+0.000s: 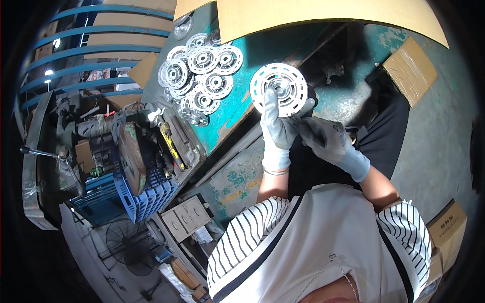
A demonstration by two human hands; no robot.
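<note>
A round silver metal disc (pixel 299 87) with slots around its rim and a raised hub stands tilted up over the edge of the green worktable (pixel 233 113). Wrapped in a grey glove, my left hand (pixel 277 125) grips its lower part, the thumb lying across the face near the hub. My right hand (pixel 329 140), gloved too, is just below and to the right of the disc, its fingers curled in. What those fingers hold, if anything, is hidden. Left of the disc, several similar slotted discs (pixel 217 86) lie heaped on the table.
A large cardboard sheet (pixel 323 11) overhangs the far side. At the left are a machine with a lever (pixel 63 153), a yellow-handled tool (pixel 172 146) and a blue crate (pixel 146 194). A drawer cabinet (pixel 184 219) and fan (pixel 130 246) stand below. Cardboard (pixel 411 70) lies at right.
</note>
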